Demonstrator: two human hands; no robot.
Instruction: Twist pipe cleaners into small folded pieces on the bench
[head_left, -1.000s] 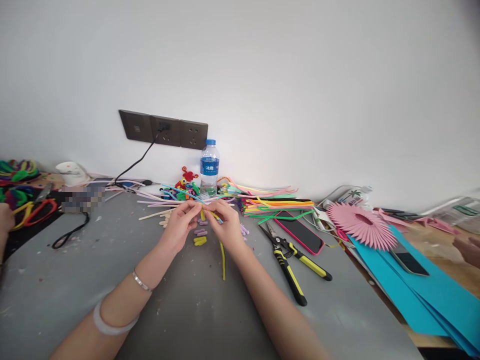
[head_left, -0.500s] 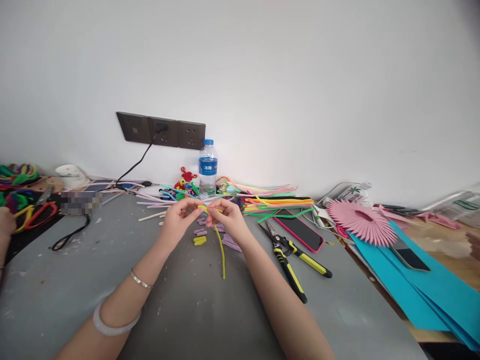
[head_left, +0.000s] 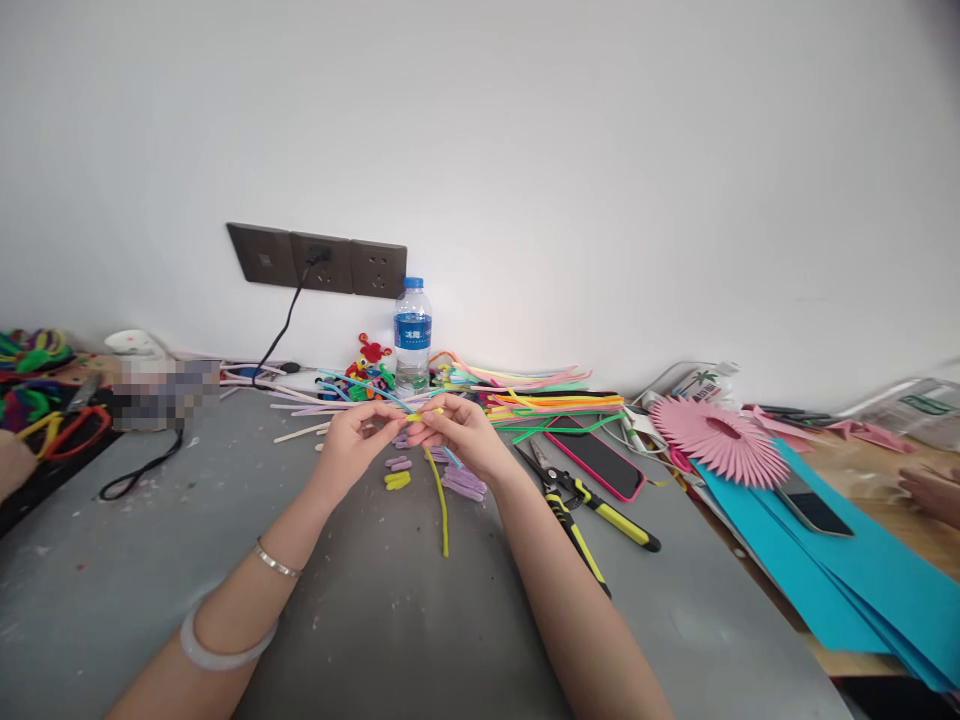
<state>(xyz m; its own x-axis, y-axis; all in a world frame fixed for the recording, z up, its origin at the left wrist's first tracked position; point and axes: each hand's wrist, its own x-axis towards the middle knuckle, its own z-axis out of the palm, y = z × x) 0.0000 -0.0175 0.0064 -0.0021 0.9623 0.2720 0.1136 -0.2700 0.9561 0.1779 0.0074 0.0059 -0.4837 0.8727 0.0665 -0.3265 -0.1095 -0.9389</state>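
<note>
A yellow pipe cleaner [head_left: 441, 505] is pinched between the fingertips of both my hands, and a long yellow length trails down toward me. My left hand [head_left: 358, 440] grips the left part; my right hand [head_left: 461, 432] holds it from the other side, its fingers curled. The short worked part is mostly covered by my fingers. Just below my hands lie a small folded yellow bundle [head_left: 397, 481], short purple pieces [head_left: 398, 463] and folded purple pipe cleaners [head_left: 463, 483]. A thin light-blue strand [head_left: 382, 388] reaches toward my fingertips from behind; whether it touches them I cannot tell.
Black-and-yellow shears [head_left: 574, 495] and a pink-edged phone [head_left: 600, 460] lie right of my hands. Behind stand a water bottle [head_left: 412, 340] and loose pipe cleaners [head_left: 555, 402]. Other people's hands [head_left: 934, 490] show at both edges. Blue sheets [head_left: 817, 590] lie far right.
My right hand's fingers have shifted around the yellow pipe cleaner, and more of the purple pieces shows beneath. The view has moved slightly. The person's hand at right reaches further in.
</note>
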